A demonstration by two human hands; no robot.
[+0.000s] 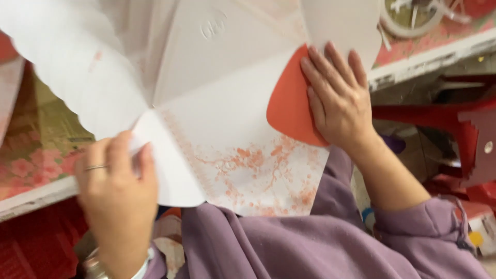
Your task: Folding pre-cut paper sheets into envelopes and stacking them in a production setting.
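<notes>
Head view, white paper sheet [227, 103] long axis upper-left to lower-right, left hand [116, 191] pinching its edge, right hand [338, 98] fingers spread flat.

Left hand [118, 186] pinching, right hand [338, 98] flat

Saw no screens or signs. Only package-type item was an unfolded envelope sheet [206, 103] across the middle: white, scalloped flap edges at left, faint red floral print at bottom, one rounded red flap [289, 103] at right, small embossed mark [213, 25] near top.
</notes>
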